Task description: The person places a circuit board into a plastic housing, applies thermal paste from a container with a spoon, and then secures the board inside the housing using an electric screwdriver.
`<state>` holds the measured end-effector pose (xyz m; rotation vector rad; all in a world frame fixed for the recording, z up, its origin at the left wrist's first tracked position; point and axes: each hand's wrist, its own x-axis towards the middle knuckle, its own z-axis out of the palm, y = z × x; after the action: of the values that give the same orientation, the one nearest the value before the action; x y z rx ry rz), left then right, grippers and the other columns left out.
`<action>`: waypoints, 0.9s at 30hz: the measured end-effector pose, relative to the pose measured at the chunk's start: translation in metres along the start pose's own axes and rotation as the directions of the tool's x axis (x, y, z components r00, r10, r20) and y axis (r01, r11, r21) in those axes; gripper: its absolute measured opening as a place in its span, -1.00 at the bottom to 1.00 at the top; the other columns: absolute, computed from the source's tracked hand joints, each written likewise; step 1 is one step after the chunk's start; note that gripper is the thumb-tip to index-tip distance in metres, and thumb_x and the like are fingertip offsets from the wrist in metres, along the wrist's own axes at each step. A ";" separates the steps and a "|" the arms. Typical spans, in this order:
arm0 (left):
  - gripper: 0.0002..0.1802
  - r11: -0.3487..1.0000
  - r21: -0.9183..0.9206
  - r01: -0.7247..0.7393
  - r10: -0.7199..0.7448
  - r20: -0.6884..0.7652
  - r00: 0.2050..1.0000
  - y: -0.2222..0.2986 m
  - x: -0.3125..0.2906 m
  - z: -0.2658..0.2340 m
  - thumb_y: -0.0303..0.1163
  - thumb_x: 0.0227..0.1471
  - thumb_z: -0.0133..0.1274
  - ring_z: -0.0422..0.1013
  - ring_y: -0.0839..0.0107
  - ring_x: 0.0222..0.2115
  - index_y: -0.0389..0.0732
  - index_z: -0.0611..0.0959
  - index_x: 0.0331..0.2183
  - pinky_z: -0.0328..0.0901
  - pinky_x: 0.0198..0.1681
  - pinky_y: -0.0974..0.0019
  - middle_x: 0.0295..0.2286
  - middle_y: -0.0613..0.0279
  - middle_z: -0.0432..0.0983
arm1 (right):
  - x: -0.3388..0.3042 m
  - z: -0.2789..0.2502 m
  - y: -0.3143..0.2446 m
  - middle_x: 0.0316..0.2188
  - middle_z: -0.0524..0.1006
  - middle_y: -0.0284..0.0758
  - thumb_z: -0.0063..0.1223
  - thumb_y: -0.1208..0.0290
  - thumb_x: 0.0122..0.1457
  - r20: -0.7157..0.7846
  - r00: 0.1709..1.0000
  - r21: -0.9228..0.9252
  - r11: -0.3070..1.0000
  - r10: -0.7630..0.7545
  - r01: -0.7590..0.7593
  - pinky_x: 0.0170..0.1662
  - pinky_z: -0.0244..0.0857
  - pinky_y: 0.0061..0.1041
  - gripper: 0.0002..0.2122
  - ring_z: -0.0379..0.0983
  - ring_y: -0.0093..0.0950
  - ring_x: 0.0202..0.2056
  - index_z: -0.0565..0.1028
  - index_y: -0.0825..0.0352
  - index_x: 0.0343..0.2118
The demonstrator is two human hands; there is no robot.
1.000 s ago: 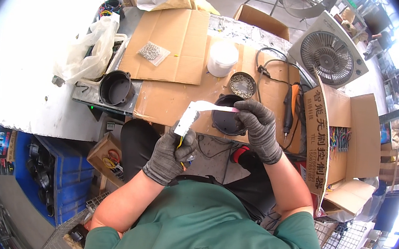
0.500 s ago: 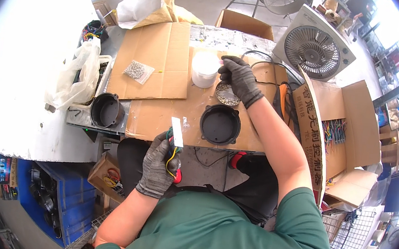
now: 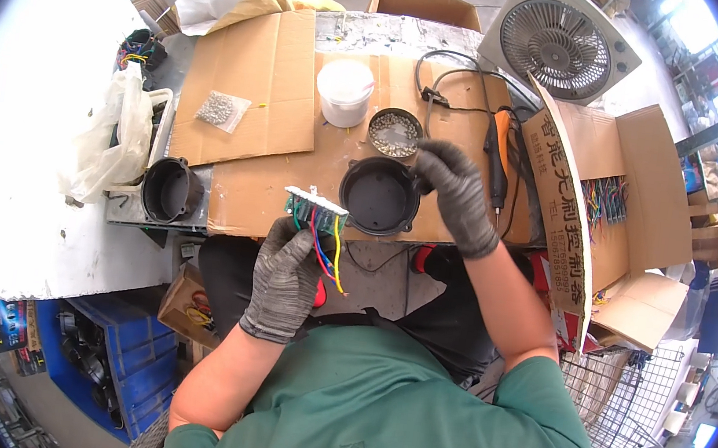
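My left hand [image 3: 279,279], in a grey glove, grips a circuit board [image 3: 318,210] with a white strip along its top edge. Red, blue, yellow and green wires hang from the board. My gloved right hand [image 3: 458,195] is over the right rim of a round black housing [image 3: 378,195], fingers curled together; whether anything small is in them cannot be made out. Just behind that housing sits a shallow round dish [image 3: 394,133] of small metal screws. A white tub [image 3: 344,92] stands to the dish's left.
An orange and black electric screwdriver [image 3: 497,160] lies right of my right hand. Another black housing [image 3: 172,189] is at the left. A bag of small metal parts [image 3: 221,111] rests on cardboard [image 3: 253,62]. At the right stand an open carton [image 3: 565,239] of wired boards and a fan [image 3: 556,47].
My right hand has come back from beside the white tub, past the screw dish, to the near housing. My left hand has raised and turned the board, its white strip now lying nearly level.
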<state>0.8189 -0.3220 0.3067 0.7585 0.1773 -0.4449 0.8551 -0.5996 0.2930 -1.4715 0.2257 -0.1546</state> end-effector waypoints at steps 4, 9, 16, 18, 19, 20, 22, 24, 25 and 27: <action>-0.81 1.000 -0.021 0.016 -0.015 0.031 0.999 -0.010 0.002 0.013 -0.49 0.22 0.11 0.54 0.28 -0.17 -0.23 0.54 -0.12 0.43 -0.01 0.20 -0.21 0.12 0.58 | -0.053 0.025 -0.006 -0.27 0.60 -0.35 0.24 0.29 0.26 0.259 0.956 0.000 0.990 0.134 -0.138 -0.10 0.43 -0.55 -0.70 0.50 -0.59 -0.21 0.56 0.37 -0.04; -0.83 1.000 0.026 -0.012 0.011 0.025 1.000 -0.021 0.007 0.013 -0.53 0.21 0.11 0.53 0.31 -0.16 -0.25 0.54 -0.14 0.43 0.01 0.21 -0.22 0.13 0.59 | -0.094 0.050 -0.020 -0.23 0.62 -0.35 0.25 0.27 0.26 0.413 0.873 0.044 0.952 0.260 -0.304 -0.03 0.41 -0.54 -0.65 0.49 -0.62 -0.15 0.55 0.45 -0.04; -0.84 0.981 0.194 -0.026 0.025 0.011 1.000 -0.029 0.005 0.015 -0.49 0.22 0.14 0.50 0.43 -0.17 -0.26 0.56 -0.16 0.40 0.00 0.32 -0.25 0.19 0.59 | -0.101 0.050 0.001 -0.37 0.61 -0.38 0.14 0.23 0.30 0.308 0.902 0.214 0.902 0.303 -0.376 -0.22 0.38 -0.59 -0.72 0.49 -0.61 -0.32 0.61 0.41 -0.22; -0.81 0.962 0.271 -0.045 0.040 0.025 0.999 -0.027 0.007 0.007 -0.49 0.21 0.16 0.46 0.50 -0.19 -0.27 0.56 -0.13 0.36 -0.01 0.36 -0.25 0.24 0.57 | -0.100 0.049 -0.002 -0.49 0.57 -0.35 0.10 0.27 0.27 0.263 0.909 0.372 0.836 0.322 -0.404 -0.34 0.34 -0.59 -0.77 0.48 -0.56 -0.44 0.58 0.35 -0.40; -0.81 0.962 0.271 -0.042 0.037 0.025 0.999 -0.028 0.009 0.004 -0.49 0.21 0.16 0.46 0.50 -0.19 -0.27 0.56 -0.13 0.36 -0.01 0.36 -0.25 0.24 0.57 | -0.098 0.046 -0.002 -0.49 0.57 -0.35 0.10 0.27 0.27 0.260 0.910 0.373 0.835 0.324 -0.404 -0.34 0.34 -0.59 -0.77 0.48 -0.56 -0.44 0.58 0.35 -0.40; -0.74 0.823 0.528 -0.210 0.224 0.039 0.974 -0.030 0.012 0.001 -0.43 0.18 0.20 0.47 0.44 -0.21 -0.26 0.55 -0.11 0.38 -0.05 0.33 -0.25 0.20 0.56 | -0.095 0.040 -0.002 -0.53 0.55 -0.34 0.09 0.29 0.25 0.291 0.894 0.433 0.786 0.341 -0.441 -0.39 0.32 -0.58 -0.77 0.45 -0.55 -0.50 0.56 0.34 -0.44; -0.53 0.204 0.855 -0.476 0.515 0.320 0.795 -0.026 0.023 -0.004 -0.47 0.01 0.33 0.45 0.30 -0.20 -0.21 0.53 -0.03 0.38 -0.06 0.22 -0.20 0.17 0.52 | -0.090 0.036 -0.008 -0.61 0.48 -0.34 0.05 0.32 0.22 0.288 0.867 0.514 0.698 0.407 -0.498 -0.51 0.26 -0.57 -0.78 0.37 -0.54 -0.62 0.50 0.30 -0.53; -0.45 -0.141 0.791 -0.596 0.515 0.573 0.638 -0.018 0.035 0.000 -0.47 -0.06 0.36 0.43 0.25 -0.18 -0.18 0.53 -0.01 0.36 -0.05 0.16 -0.17 0.16 0.51 | -0.086 0.028 -0.006 -0.61 0.48 -0.35 0.04 0.31 0.23 0.346 0.848 0.526 0.665 0.403 -0.530 -0.51 0.25 -0.59 -0.77 0.36 -0.54 -0.62 0.50 0.30 -0.53; -0.37 -0.467 0.614 -0.636 0.417 0.788 0.454 -0.013 0.041 0.008 -0.47 -0.14 0.39 0.42 0.19 -0.15 -0.15 0.52 0.01 0.34 -0.03 0.11 -0.15 0.16 0.49 | -0.085 0.025 -0.007 -0.62 0.47 -0.35 0.04 0.30 0.24 0.405 0.826 0.534 0.631 0.393 -0.562 -0.52 0.24 -0.61 -0.76 0.36 -0.55 -0.63 0.49 0.30 -0.52; -0.26 -0.471 0.566 -0.677 0.359 0.824 0.439 -0.016 0.050 0.017 -0.45 -0.26 0.42 0.40 0.10 -0.10 -0.09 0.53 0.04 0.29 0.00 0.04 -0.12 0.16 0.48 | -0.084 0.027 -0.014 -0.62 0.47 -0.36 0.03 0.31 0.25 0.375 0.801 0.561 0.574 0.466 -0.596 -0.53 0.23 -0.62 -0.78 0.36 -0.55 -0.63 0.49 0.31 -0.48</action>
<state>0.8565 -0.3602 0.2931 2.1535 -1.0463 0.6738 0.7807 -0.5542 0.3135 -0.6377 0.4104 0.3813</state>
